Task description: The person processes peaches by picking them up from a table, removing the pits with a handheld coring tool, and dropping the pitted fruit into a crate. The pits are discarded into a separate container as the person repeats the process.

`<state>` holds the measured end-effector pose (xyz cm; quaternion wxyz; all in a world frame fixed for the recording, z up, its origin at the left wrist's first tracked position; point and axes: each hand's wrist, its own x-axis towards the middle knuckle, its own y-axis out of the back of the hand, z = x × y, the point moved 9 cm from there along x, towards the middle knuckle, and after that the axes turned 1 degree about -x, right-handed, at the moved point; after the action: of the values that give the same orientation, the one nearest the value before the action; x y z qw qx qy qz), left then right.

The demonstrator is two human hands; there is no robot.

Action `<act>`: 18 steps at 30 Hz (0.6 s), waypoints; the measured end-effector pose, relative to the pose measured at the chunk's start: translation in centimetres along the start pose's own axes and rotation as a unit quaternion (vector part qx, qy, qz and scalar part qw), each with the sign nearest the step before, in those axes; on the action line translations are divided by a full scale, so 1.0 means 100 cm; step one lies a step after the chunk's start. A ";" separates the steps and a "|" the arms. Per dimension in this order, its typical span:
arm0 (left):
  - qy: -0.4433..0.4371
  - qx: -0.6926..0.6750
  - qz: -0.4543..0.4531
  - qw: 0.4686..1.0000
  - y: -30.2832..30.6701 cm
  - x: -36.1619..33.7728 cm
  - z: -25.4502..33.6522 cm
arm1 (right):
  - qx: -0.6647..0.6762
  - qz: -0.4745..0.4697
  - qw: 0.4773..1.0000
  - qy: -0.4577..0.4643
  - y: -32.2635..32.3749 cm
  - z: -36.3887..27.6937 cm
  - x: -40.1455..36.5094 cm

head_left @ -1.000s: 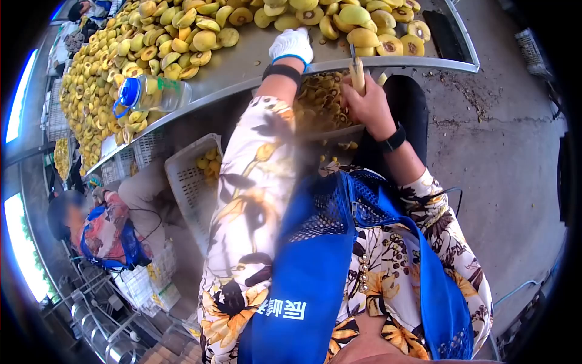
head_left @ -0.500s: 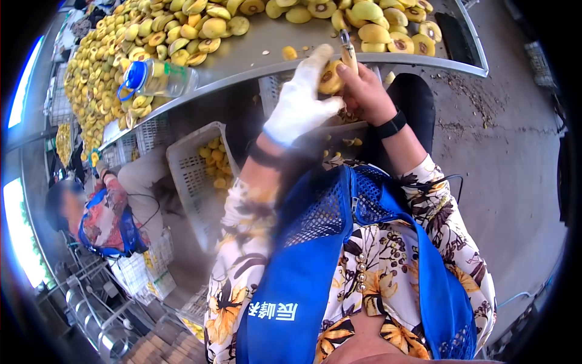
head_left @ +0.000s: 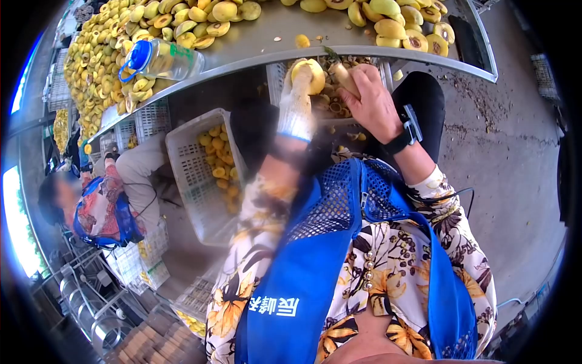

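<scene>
My left hand (head_left: 296, 109), in a white glove, is closed around a yellow fruit half (head_left: 314, 75) just past the table's front edge. Close on its right, my bare right hand (head_left: 374, 100) grips a tool by its pale handle (head_left: 344, 79); something dark and green shows near the tool's far end. Below both hands stands a white crate (head_left: 274, 82) holding fruit scraps. On the metal table (head_left: 273, 27) lie many yellow fruit halves (head_left: 415, 40), and one small yellow piece (head_left: 302, 40) sits near the edge.
A clear bottle with a blue lid (head_left: 173, 59) lies on the fruit at the left. A white crate (head_left: 188, 176) of yellow fruit stands on the floor left of my arm. Another person (head_left: 106, 206) sits at the far left. The table's metal rim (head_left: 436, 59) runs above my hands.
My left hand has drawn back with fingers wrapped round the fruit, apart from the tool. My right hand has moved slightly lower and its tool has tilted left. The view has shifted a little.
</scene>
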<state>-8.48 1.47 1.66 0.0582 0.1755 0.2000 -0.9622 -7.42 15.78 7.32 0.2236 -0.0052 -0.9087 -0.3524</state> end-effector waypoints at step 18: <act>-0.154 -0.036 -0.025 0.987 -0.009 -0.001 -0.003 | 0.052 -0.191 0.963 -0.181 -0.036 -0.011 -0.043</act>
<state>-8.50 2.42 1.76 0.0702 0.0178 0.2276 -0.9710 -3.67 12.99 3.97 -0.0164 0.1159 -0.9352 -0.3342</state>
